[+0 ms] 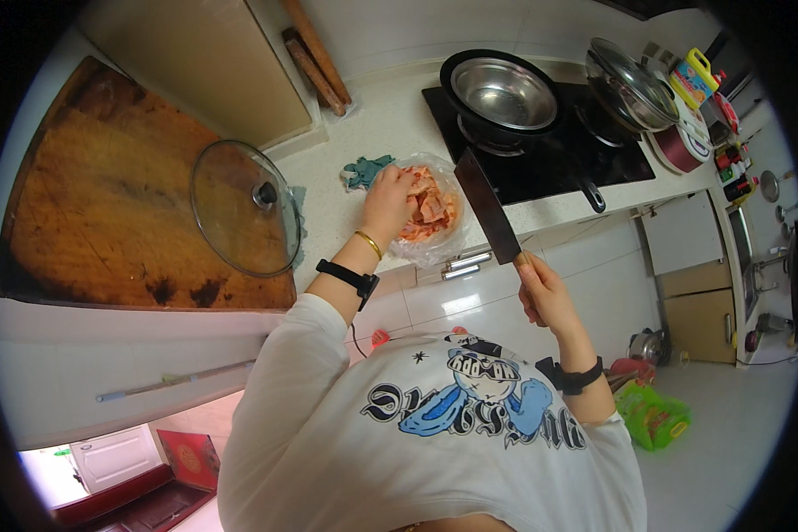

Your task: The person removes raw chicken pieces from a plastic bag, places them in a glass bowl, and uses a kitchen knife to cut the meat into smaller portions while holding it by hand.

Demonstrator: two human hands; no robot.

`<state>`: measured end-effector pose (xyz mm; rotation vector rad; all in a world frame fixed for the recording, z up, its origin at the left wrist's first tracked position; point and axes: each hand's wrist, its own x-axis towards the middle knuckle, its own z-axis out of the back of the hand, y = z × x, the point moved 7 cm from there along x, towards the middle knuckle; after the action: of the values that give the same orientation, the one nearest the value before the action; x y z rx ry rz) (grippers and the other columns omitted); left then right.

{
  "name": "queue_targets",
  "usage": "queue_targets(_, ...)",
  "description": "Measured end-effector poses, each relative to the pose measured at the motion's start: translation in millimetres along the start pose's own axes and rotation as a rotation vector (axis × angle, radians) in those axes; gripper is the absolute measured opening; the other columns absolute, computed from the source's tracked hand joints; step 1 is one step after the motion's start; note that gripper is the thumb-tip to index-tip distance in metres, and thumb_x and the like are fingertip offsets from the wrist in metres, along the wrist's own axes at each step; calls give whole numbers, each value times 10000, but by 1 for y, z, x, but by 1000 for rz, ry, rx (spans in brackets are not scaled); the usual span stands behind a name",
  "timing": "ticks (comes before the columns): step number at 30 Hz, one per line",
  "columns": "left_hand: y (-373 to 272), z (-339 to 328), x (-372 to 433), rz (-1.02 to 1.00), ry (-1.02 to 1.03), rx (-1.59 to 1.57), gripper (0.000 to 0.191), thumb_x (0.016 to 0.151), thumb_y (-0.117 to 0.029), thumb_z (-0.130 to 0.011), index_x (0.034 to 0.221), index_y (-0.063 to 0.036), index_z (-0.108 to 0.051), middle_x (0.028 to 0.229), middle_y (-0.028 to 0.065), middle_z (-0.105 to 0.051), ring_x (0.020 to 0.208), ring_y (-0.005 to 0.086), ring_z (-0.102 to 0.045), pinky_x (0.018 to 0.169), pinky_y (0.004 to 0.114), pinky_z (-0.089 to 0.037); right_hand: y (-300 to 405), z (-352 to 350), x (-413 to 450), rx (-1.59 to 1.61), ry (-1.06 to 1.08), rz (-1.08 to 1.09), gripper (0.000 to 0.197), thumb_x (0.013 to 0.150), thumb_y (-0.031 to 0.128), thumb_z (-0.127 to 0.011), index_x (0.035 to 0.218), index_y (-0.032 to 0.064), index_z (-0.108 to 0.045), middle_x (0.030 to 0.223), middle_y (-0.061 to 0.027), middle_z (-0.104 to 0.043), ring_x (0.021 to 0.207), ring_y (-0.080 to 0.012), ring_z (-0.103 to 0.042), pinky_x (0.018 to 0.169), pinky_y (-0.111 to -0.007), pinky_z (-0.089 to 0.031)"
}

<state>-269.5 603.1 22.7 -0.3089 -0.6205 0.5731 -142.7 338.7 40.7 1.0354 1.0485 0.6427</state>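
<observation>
My left hand (390,203) reaches into a clear plastic bag of raw meat pieces (434,207) at the counter's front edge; its fingertips touch the meat, and whether they grip a piece I cannot tell. A teal cloth (366,171) lies crumpled just behind that hand. In my right hand (544,292) is the wooden handle of a cleaver (487,206), its dark broad blade pointing up and left between the bag and the cooktop. A glass lid (239,219) with a black knob rests on the right part of a stained wooden cutting board (120,193).
Behind the cleaver, a metal bowl (504,93) sits in a black pan on the black cooktop (552,169). A lidded pan (628,86) stands to its right, near a maroon and white appliance (679,147). Wooden rods (316,63) lean against the wall.
</observation>
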Motion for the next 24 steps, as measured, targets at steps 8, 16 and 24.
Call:
queue_targets(8, -1, -42, -26, -13, 108, -171, 317, 689, 23, -616, 994, -64, -616, 1037, 145, -512, 935, 325, -554, 787, 368, -473, -7, -13, 17, 68, 23, -27, 391, 964, 410, -419, 1186, 100, -505, 437, 16, -396, 306, -71, -365, 298, -210, -248)
queue_targets(16, 11, -46, -35, 232, 123, -336, 204, 722, -101, -690, 903, -62, -605, 968, 135, -552, 853, 292, -592, 721, 351, -477, -17, -24, 21, -5, 111, -131, 444, 953, 439, -431, 1271, 135, -485, 523, 0, -452, 333, -84, -407, 314, -212, -313)
queue_targets(24, 34, -63, -35, 510, 91, -407, 367, 664, -257, -785, 873, -27, -589, 811, 126, -644, 757, 259, -625, 691, 334, -479, -24, -22, 25, -28, 143, -103, 444, 959, 430, -417, 1272, 119, -474, 510, 2, -436, 325, -85, -398, 304, -217, -312)
